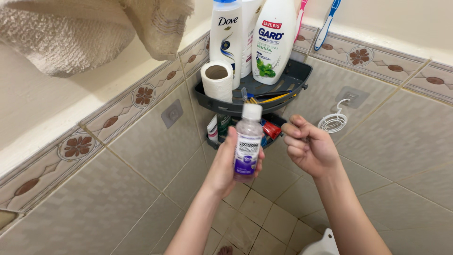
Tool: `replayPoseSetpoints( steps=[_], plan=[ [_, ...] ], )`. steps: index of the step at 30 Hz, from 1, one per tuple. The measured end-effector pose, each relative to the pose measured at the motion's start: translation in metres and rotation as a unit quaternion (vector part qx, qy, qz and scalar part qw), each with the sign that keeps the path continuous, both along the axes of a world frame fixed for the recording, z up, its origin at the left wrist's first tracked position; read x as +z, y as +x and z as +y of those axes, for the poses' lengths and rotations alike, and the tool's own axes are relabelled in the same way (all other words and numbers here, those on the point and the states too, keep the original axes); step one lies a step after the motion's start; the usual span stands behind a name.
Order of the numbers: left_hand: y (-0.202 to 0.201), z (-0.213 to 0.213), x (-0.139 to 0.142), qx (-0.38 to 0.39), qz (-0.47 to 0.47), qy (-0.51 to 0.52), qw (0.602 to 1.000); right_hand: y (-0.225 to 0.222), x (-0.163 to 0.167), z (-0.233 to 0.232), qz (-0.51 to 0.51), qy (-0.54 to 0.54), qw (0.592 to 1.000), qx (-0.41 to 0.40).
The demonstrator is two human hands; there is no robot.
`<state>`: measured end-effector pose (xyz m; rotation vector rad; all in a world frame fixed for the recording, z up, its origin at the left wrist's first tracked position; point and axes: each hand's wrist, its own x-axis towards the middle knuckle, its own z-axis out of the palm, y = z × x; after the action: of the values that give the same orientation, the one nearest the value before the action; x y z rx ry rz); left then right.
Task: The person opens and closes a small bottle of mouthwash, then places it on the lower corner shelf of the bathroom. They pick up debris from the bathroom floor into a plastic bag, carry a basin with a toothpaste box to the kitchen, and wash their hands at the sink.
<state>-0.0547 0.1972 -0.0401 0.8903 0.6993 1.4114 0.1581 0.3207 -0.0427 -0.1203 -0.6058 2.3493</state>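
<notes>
Beige tiled walls meet at a corner with two dark plastic shelves (pixel 283 80). My left hand (pixel 226 165) grips one small clear bottle with a white cap and purple label (pixel 248 141), upright, not yet shelved (cap on). My right hand (pixel 306 146) curls shut, empty. Above: three tall white bottles (pixel 273 42), one paper roll (pixel 217 80), two toothbrushes (pixel 328 21).

Lower shelf (pixel 213 141) contents hidden behind blurred bottle (pixel 248 141).
</notes>
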Motion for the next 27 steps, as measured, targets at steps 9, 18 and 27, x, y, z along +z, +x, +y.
replayPoseSetpoints(
  steps=[9, 18, 27],
  plan=[
    [0.03, -0.02, 0.024, 0.177, 0.269, 0.072, 0.944, 0.003, 0.03, -0.039, -0.188, 0.195, 0.954, -0.131],
    [0.038, -0.037, 0.04, 0.267, 0.449, 0.211, 0.826, 0.009, 0.032, -0.052, -0.27, 0.343, 0.888, -0.143],
    [0.042, -0.031, -0.016, 0.166, 0.382, 0.044, 0.908, 0.009, 0.044, -0.07, -0.62, 0.465, 0.615, -0.146]
  ],
)
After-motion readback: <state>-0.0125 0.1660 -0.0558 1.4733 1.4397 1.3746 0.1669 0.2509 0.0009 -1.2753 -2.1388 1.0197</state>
